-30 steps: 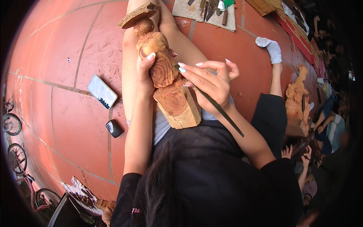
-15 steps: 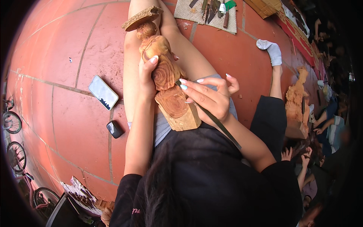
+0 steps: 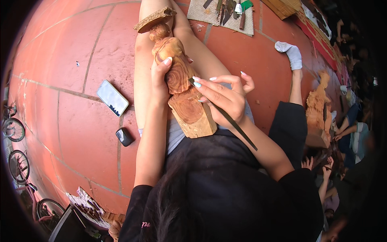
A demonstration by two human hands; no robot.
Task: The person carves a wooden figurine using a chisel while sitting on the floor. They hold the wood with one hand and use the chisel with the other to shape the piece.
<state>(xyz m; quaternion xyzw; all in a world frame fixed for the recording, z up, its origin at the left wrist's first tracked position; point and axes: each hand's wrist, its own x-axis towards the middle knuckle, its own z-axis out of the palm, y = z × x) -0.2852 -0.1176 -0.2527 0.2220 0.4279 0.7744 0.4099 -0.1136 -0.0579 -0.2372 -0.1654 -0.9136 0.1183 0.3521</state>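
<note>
A carved wooden figurine (image 3: pixel 180 76) with a wide flat hat and a blocky base leans along my lap, hat end away from me. My left hand (image 3: pixel 160 82) is wrapped round its middle, thumb on the near face and the other fingers mostly hidden behind. In my right hand (image 3: pixel 227 103) is a slim, dark carving chisel (image 3: pixel 231 123), pinched near its front end. Its tip meets the figurine at the lower edge of the robe, just above the base. The chisel's long rear end slants down over my right forearm.
A phone (image 3: pixel 113 98) and a small black case (image 3: pixel 125 137) lie on the red tiles at left. Carving tools (image 3: pixel 227 14) rest on a mat (image 3: pixel 197 14) beyond my legs. Another carving (image 3: pixel 318 109) stands at right, near other people. Bicycles (image 3: pixel 14 130) are at far left.
The chisel has shifted slightly up along the figurine, its rear end now higher over my forearm. My left hand keeps its grip; the whole view has moved a little.
</note>
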